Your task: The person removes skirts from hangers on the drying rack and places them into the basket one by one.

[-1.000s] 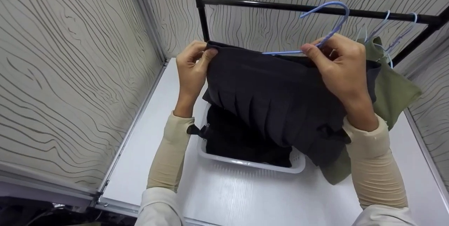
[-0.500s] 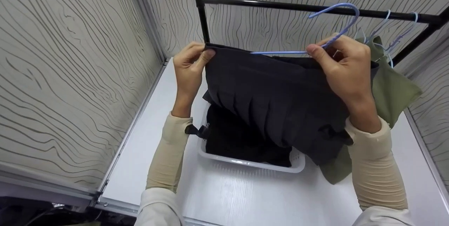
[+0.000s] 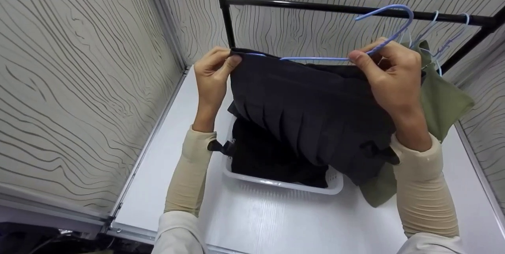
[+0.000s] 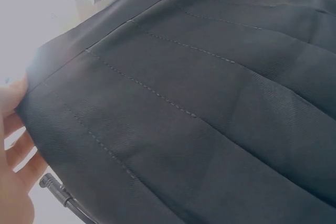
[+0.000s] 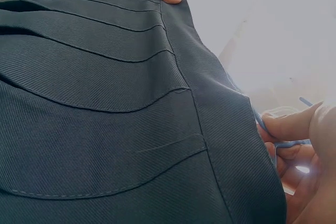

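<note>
Left hand (image 3: 213,68): we pinch the skirt (image 3: 300,100) at its top corner!
Right hand (image 3: 396,78): we pinch the hanger (image 3: 315,58) below its hook!
Hanger: partly inside our skirt!

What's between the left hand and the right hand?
The dark garment and part of the blue hanger; the head view shows both.

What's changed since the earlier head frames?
The blue hanger and the right hand pinching it shifted right; more of it shows at the top of the dark pleated skirt, including a piece beside the left hand. Nothing was let go. The left hand still pinches the skirt's corner; the white basket stays put.
</note>
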The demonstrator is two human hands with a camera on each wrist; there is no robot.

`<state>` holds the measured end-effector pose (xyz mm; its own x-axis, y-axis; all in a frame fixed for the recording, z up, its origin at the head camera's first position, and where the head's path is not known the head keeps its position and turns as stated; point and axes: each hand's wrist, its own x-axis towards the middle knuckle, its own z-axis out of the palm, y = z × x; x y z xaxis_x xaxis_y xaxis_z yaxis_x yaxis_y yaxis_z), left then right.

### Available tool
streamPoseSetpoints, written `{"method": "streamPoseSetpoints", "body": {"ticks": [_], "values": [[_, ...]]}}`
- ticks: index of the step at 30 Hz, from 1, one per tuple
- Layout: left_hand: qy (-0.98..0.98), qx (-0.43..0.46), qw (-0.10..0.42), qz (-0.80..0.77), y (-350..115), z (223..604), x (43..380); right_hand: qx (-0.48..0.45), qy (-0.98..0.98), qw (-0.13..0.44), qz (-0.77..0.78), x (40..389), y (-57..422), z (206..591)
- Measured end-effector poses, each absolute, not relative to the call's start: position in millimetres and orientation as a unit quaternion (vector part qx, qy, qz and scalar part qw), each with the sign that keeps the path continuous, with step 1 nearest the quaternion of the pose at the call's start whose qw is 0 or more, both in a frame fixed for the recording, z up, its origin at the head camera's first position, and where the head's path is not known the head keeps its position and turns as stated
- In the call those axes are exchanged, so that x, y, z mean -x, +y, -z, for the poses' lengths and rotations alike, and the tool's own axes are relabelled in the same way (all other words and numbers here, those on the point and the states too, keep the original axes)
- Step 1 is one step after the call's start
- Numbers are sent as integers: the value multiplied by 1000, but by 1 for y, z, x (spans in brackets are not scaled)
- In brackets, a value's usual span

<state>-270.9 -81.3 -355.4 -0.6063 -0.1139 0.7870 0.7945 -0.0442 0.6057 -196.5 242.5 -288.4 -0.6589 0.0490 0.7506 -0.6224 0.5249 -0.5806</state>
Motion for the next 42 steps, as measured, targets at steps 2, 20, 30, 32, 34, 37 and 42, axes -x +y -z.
{"method": "streamPoseSetpoints", "body": {"ticks": [2, 20, 30, 32, 34, 37, 42], "values": [[-603, 281, 341, 665, -81, 355, 271, -185, -788, 372, -455, 196, 243, 288], [-592, 269, 344, 678, -91, 349, 267, -175, -768, 360, -500, 194, 247, 281], [-568, 271, 382, 676, -98, 333, 265, -203, -756, 346, -518, 197, 238, 275], [-561, 273, 391, 676, -99, 331, 265, -219, -749, 337, -527, 197, 238, 275], [-554, 275, 398, 677, -100, 330, 265, -236, -739, 329, -539, 198, 238, 275], [-547, 273, 406, 679, -100, 327, 265, -258, -722, 319, -558, 200, 237, 275], [-545, 265, 417, 678, -100, 321, 264, -279, -706, 311, -571, 202, 237, 272]]}}
